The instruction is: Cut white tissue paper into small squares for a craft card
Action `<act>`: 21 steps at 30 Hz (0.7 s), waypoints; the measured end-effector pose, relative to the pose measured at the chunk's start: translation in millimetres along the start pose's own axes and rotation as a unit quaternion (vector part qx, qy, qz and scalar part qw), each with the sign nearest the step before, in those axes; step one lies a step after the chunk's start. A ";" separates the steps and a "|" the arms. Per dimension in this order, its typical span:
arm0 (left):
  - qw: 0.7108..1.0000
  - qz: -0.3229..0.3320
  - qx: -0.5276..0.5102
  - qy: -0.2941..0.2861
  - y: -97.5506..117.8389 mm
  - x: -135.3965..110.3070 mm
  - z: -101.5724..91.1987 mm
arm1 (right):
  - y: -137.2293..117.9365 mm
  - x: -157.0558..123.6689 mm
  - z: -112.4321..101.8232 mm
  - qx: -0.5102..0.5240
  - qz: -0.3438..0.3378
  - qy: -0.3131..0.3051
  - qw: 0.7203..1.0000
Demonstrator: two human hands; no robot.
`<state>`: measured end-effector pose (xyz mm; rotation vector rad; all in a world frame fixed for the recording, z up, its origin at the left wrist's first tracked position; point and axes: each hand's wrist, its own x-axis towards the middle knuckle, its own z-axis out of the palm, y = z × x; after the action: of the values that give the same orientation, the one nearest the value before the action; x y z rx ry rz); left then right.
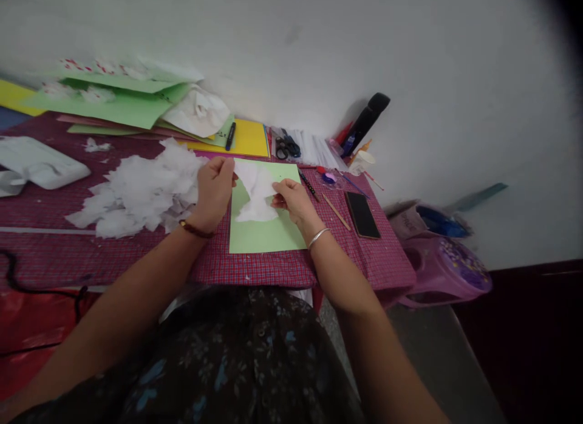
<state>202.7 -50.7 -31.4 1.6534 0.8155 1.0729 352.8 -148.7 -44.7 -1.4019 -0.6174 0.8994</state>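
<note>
Over a light green sheet of paper [268,237], my left hand [214,187] is closed in a pinch on a piece of white tissue paper [259,193]. My right hand [294,200] pinches the right side of the white tissue, thumb and fingers together. Whether the tissue is one piece or several cannot be made out. Part of it hangs down between the hands, close to the green sheet. Just left of my left hand lies a heap of torn white tissue [141,190].
Green paper sheets [127,105] and a crumpled tissue [198,111] lie at the back left. Scissors [288,146], a black marker [230,136], a wooden stick [336,211] and a phone [362,214] rest on the checked tablecloth [264,271]. A pink stool [449,269] stands right of the table.
</note>
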 end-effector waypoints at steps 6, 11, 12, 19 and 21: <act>0.988 0.011 -0.090 0.122 4.9 8.4 -6.9 | -3.9 0.4 -2.3 0.001 -0.016 0.034 0.999; 0.978 -0.034 -0.151 0.140 4.2 20.2 -20.4 | -6.4 3.1 -5.9 -0.002 -0.025 0.053 0.998; 0.976 -0.042 -0.158 0.147 4.1 22.6 -23.0 | -6.1 4.3 -6.8 -0.004 -0.025 0.054 0.998; 0.963 -0.084 -0.187 0.176 -1.4 38.1 -38.1 | -2.7 15.0 -20.4 -0.037 -0.026 0.052 0.998; 0.960 -0.084 -0.192 0.183 -5.3 41.3 -41.4 | -2.3 17.3 -24.8 -0.047 -0.029 0.050 0.997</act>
<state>180.5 2.2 -19.1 1.0563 0.8966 1.3411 383.0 -148.2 -47.4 -1.4959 -0.6283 0.7573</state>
